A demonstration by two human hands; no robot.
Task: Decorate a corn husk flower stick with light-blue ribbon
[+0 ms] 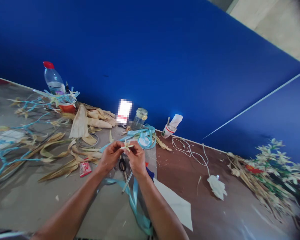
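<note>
Between my two hands, near the middle of the view, is a small pale flower (126, 145) with pointed petals. My left hand (111, 155) pinches it from the left, fingers closed. From the right, my right hand (136, 156) grips it with thumb and fingers closed. Black-handled scissors (122, 165) lie on the table just below the hands. Light blue ribbon (133, 196) trails between my forearms, and more ribbon (147, 136) is looped behind my right hand. A white sheet (175, 203) lies partly under my right forearm.
Dried husks (62, 170) and blue-wrapped stems (5, 160) spread over the left side. A red-capped bottle (52, 78), a clear jar (140, 118) and a white cup (167, 130) stand along the blue partition (150, 60). White cable (190, 151) and white flowers (275, 163) lie right.
</note>
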